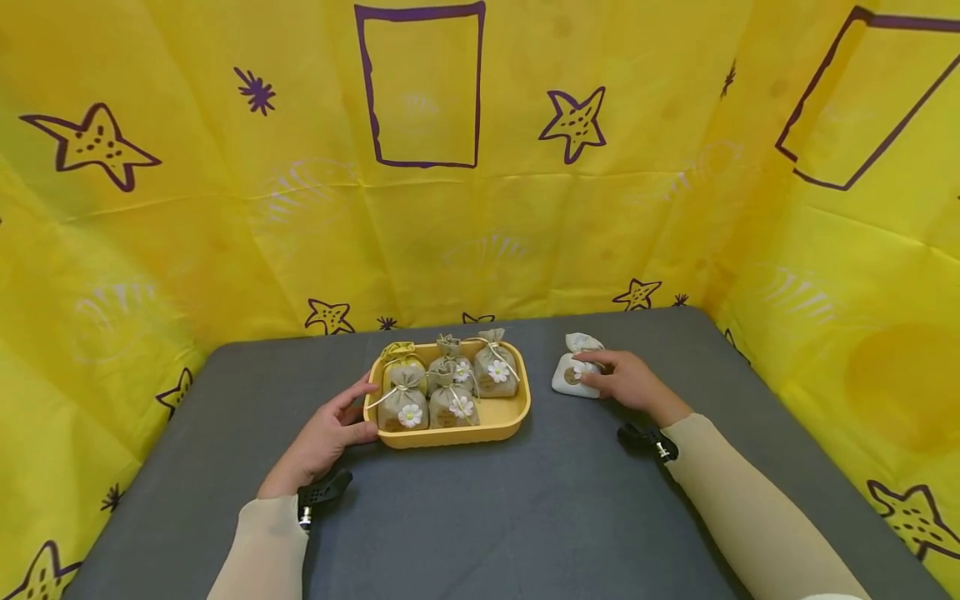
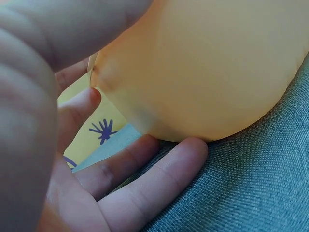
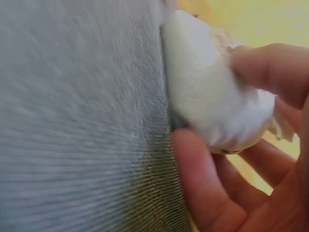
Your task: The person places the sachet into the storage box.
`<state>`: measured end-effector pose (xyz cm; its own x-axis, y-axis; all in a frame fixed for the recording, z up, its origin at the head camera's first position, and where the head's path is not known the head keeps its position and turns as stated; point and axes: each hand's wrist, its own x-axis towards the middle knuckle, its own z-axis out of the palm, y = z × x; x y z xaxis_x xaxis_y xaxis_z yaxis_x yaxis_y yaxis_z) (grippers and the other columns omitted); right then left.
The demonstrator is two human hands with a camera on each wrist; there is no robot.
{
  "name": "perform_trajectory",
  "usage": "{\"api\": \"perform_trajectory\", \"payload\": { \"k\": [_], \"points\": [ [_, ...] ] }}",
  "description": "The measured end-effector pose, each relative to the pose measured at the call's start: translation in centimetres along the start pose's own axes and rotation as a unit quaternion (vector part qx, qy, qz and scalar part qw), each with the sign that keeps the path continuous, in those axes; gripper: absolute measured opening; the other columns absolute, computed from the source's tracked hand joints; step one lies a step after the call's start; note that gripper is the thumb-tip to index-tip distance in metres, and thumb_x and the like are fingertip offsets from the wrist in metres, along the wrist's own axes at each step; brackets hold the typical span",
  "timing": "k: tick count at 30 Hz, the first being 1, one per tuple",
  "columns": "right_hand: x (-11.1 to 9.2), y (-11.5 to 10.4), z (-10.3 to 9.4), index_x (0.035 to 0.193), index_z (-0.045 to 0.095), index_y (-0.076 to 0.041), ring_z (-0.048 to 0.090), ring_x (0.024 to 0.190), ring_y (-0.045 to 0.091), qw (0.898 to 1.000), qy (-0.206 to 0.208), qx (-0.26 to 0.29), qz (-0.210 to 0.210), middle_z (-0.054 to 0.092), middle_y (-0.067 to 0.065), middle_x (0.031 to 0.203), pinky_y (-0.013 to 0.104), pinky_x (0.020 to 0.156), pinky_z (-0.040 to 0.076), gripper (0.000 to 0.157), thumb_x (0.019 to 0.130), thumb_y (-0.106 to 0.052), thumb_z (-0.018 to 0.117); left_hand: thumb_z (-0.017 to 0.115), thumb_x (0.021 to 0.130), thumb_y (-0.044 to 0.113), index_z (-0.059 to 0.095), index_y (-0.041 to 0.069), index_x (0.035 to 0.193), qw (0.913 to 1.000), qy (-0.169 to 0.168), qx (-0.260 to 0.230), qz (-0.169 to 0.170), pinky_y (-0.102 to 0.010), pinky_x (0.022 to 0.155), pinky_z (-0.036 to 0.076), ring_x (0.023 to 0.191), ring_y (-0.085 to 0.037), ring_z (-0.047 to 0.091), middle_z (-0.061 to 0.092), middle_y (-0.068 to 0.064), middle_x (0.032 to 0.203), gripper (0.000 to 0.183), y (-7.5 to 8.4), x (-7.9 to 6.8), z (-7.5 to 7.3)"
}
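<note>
My left hand [image 1: 322, 437] holds the left end of a yellow tray [image 1: 501, 412], with the thumb at its front corner. In the left wrist view, fingertips touch the lower edge of the tray wall [image 2: 207, 67]. Inside the tray stand several drawstring sachets with white flowers, among them a beige one [image 1: 405, 400] in front and a yellow-green one [image 1: 397, 350] behind. To the tray's right, my right hand [image 1: 630, 382] grips a white drawstring sachet [image 1: 564, 379] between thumb and fingers. The right wrist view shows that sachet [image 3: 207, 92] low against the table.
A dark grey cloth-covered table [image 1: 510, 517] lies under everything. Yellow sheets [image 1: 420, 242] with purple starfish and frame drawings hang behind it and at both sides. Each wrist carries a black strapped device [image 1: 648, 440].
</note>
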<state>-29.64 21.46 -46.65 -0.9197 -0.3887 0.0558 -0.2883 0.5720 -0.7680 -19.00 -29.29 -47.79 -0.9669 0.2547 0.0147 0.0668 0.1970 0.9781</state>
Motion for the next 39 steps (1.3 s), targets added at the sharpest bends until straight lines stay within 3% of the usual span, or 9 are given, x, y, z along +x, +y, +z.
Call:
{"api": "perform_trajectory", "payload": {
  "k": [4,10,15,21,27,32,39],
  "points": [
    [-1.5,-0.4,0.2,0.127,0.07,-0.014,0.062,0.067,0.023,1.0,-0.01,0.011,-0.004,0.064,0.01,0.1,0.036,0.062,0.056,0.039,0.09,-0.023,0.076,0.071,0.094,0.011,0.043,0.007,0.148,1.0,-0.002,0.004,0.0,-0.027,0.09,0.05,0.139,-0.044,0.033,0.011,-0.008,0.165,0.061,0.0,0.0,0.0],
    [-3.0,-1.3,0.3,0.122,0.072,-0.009,0.062,0.078,0.024,0.998,-0.009,0.068,0.014,0.063,0.013,0.112,0.037,0.064,0.057,0.036,0.088,-0.019,0.078,0.07,0.094,0.009,0.042,0.007,0.149,1.0,-0.004,0.005,0.003,-0.028,0.09,0.051,0.137,-0.045,0.035,0.01,-0.008,0.166,0.062,-0.1,0.0,0.0],
    [-3.7,-2.6,0.0,0.122,0.07,-0.005,0.062,0.077,0.029,0.993,0.026,0.112,0.033,0.064,0.017,0.11,0.039,0.065,0.058,0.038,0.086,-0.016,0.079,0.071,0.094,0.009,0.042,0.006,0.149,1.0,-0.006,0.002,0.005,-0.029,0.091,0.051,0.138,-0.045,0.035,0.01,-0.009,0.166,0.062,-0.1,0.0,0.0],
    [-3.4,-4.6,0.0,0.121,0.071,-0.007,0.062,0.079,0.028,0.991,0.068,0.111,0.042,0.065,0.016,0.106,0.045,0.068,0.058,0.04,0.085,-0.023,0.081,0.072,0.093,0.01,0.042,0.006,0.148,1.0,-0.002,0.0,0.003,-0.028,0.09,0.051,0.137,-0.044,0.036,0.011,-0.009,0.165,0.063,-0.2,0.0,0.0],
    [-2.6,-7.9,0.7,0.118,0.072,-0.009,0.061,0.083,0.028,0.99,0.077,0.117,0.009,0.066,0.014,0.105,0.05,0.068,0.057,0.037,0.085,-0.023,0.082,0.072,0.093,0.007,0.04,0.004,0.149,0.9998,-0.01,-0.01,0.014,-0.029,0.089,0.052,0.137,-0.044,0.036,0.01,-0.009,0.166,0.064,-0.4,0.0,0.1],
    [-1.9,-10.0,2.1,0.115,0.072,-0.01,0.062,0.09,0.03,0.989,0.084,0.119,-0.025,0.065,0.013,0.113,0.045,0.066,0.056,0.032,0.085,-0.018,0.08,0.072,0.093,0.008,0.041,0.003,0.149,0.9998,-0.011,-0.011,0.013,-0.029,0.089,0.052,0.136,-0.044,0.037,0.01,-0.009,0.165,0.064,-0.3,0.1,0.1],
    [-0.8,-12.2,4.7,0.11,0.073,-0.015,0.059,0.109,0.03,0.991,0.075,0.085,-0.066,0.066,0.004,0.12,0.053,0.093,0.047,0.026,0.085,-0.016,0.079,0.071,0.093,0.009,0.041,0.004,0.149,0.9999,-0.009,-0.004,0.013,-0.027,0.089,0.051,0.137,-0.044,0.036,0.011,-0.009,0.165,0.063,-0.1,0.0,0.0]
  ]
}}
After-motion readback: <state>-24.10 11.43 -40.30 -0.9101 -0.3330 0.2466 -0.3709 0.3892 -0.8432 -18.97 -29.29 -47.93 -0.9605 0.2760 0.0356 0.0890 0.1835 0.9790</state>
